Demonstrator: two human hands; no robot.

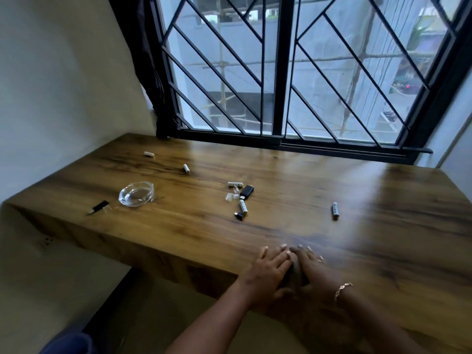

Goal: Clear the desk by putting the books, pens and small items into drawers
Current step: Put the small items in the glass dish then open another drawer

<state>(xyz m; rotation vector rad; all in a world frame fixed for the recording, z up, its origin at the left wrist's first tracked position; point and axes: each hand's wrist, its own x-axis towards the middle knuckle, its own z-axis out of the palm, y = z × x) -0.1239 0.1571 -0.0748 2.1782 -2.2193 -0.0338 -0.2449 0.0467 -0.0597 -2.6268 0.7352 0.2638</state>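
Note:
My left hand [269, 270] and my right hand [311, 267] lie side by side on the front part of the wooden desk [370, 226], fingers stretched forward. A dark blurred patch [294, 273] shows between them; I cannot tell what it is. Small items lie scattered further back: a black USB stick [247, 191], a white battery [243, 206], a small black adapter [239, 216], clear plastic caps [231, 196], another battery [235, 184] and a lone battery [335, 210] on the right. Two more white batteries [186, 168] lie towards the back left.
A clear glass ashtray [135, 194] stands at the left of the desk, with a black pen-like item [98, 206] near the left edge. A barred window [281, 72] runs along the back. A white wall closes the left side. No drawer is in view.

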